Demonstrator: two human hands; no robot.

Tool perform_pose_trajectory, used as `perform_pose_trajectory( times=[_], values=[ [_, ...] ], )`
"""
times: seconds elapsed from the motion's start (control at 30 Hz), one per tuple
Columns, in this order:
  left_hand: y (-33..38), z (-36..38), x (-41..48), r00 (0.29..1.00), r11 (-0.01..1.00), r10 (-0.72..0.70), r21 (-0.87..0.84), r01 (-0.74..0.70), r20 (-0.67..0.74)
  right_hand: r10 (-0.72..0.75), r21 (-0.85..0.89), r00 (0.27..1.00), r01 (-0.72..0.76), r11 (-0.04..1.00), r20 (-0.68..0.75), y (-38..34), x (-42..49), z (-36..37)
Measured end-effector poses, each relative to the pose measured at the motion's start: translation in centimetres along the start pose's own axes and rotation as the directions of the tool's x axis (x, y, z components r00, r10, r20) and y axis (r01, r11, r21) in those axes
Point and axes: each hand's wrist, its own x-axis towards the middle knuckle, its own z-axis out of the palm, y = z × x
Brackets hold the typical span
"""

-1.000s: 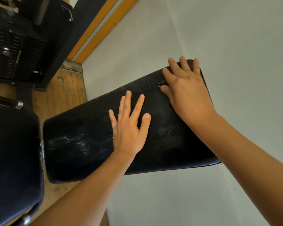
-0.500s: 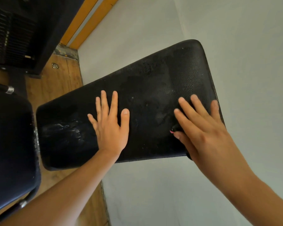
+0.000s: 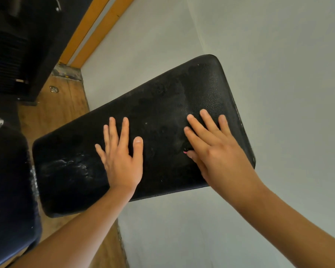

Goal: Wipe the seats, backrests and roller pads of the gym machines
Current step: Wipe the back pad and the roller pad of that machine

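Directly beneath left grip (image 3: 122,161) and right grip (image 3: 217,151) lies the backrest (image 3: 162,113).

Grey wall, wooden floor, orange trim

A plain grey wall (image 3: 278,55) fills the right side and meets a wooden plank floor (image 3: 62,105) at the left. An orange band (image 3: 112,16) with a pale stripe down its middle runs diagonally above. A round metal bolt (image 3: 54,89) sits in the floor.

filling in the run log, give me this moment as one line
step: wipe black pad | left hand: flat on pad | right hand: straight fingers press small dark item, kind unclear | pad: wet streaks
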Motion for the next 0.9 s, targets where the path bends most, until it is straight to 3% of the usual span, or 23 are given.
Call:
perform_pose_trajectory(
  times=[0.2, 0.47, 0.77, 0.9],
  values=[
    [0.0, -0.2, -0.2, 1.0, 1.0, 0.0, 0.008, 0.0, 0.0, 0.074, 0.042, 0.996, -0.072, 0.996, -0.043, 0.6, 6.1, 0.2],
    [-0.3, 0.0, -0.1, 1.0, 1.0, 0.005, 0.02, -0.005, 0.003, 0.093, 0.09, 0.995, -0.095, 0.991, 0.02, 0.6, 1.6, -0.7],
    [-0.3, 0.0, 0.1, 1.0, 1.0, 0.005, 0.004, -0.005, -0.006, 0.118, 0.119, 0.992, -0.111, 0.987, -0.051, 1.5, 7.7, -0.5],
    [-0.4, -0.1, -0.1, 1.0, 1.0, 0.005, 0.006, -0.005, 0.001, 0.124, 0.124, 0.992, -0.121, 0.985, -0.013, 1.3, 6.7, -0.6]
  ],
)
